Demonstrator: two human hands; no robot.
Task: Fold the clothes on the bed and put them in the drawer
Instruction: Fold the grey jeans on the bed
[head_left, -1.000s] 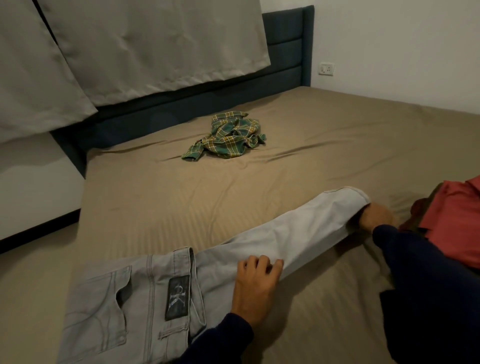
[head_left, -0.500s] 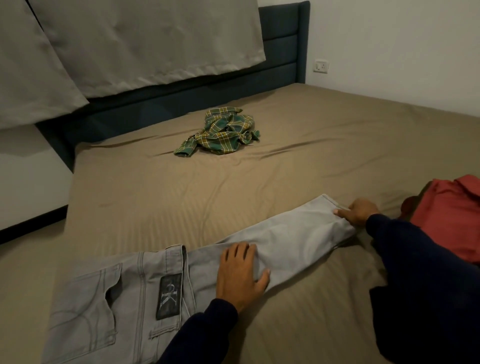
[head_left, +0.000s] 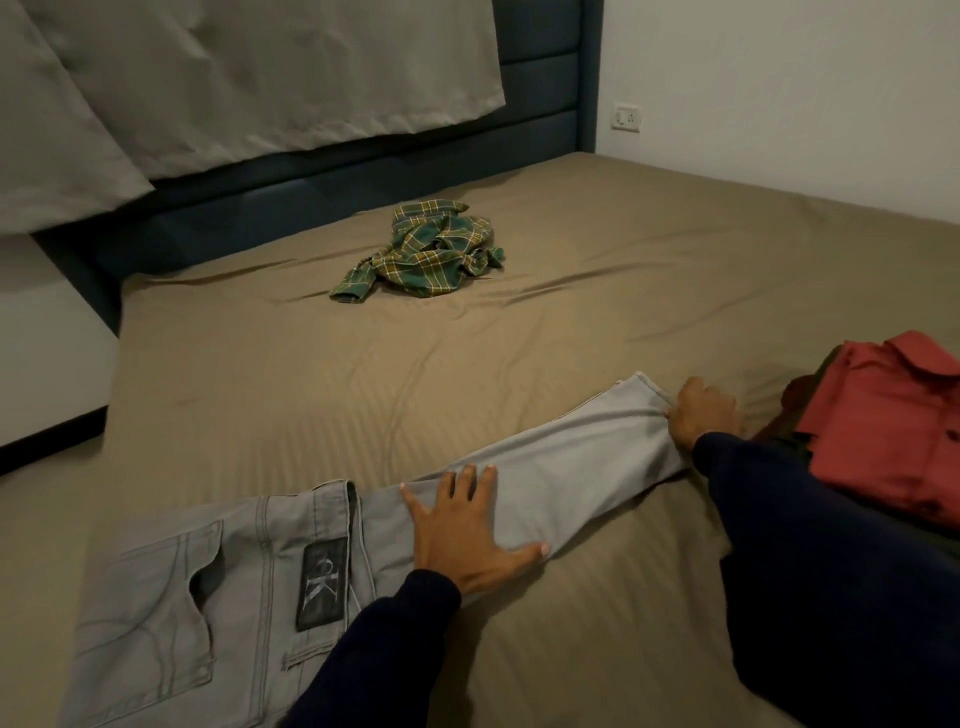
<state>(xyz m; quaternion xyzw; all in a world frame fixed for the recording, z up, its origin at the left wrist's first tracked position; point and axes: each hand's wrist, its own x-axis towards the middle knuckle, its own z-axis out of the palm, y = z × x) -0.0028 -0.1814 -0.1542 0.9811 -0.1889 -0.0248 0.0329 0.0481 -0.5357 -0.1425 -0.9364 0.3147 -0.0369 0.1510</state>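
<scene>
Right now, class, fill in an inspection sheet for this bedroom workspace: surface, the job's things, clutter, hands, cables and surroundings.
Surface: bed with a tan sheet, lightly creased.
Job's things: grey jeans laid flat along the near edge, legs stacked; green plaid shirt crumpled near the headboard; red shirt folded at the right on a dark garment.
Clutter: nothing seen.
Hands: left hand pressed flat, fingers spread, on the jeans' thigh; right hand closed at the leg hem.
Cables: nothing seen.
Surroundings: dark blue headboard, grey curtain hanging over it, wall socket; no drawer in view.
</scene>
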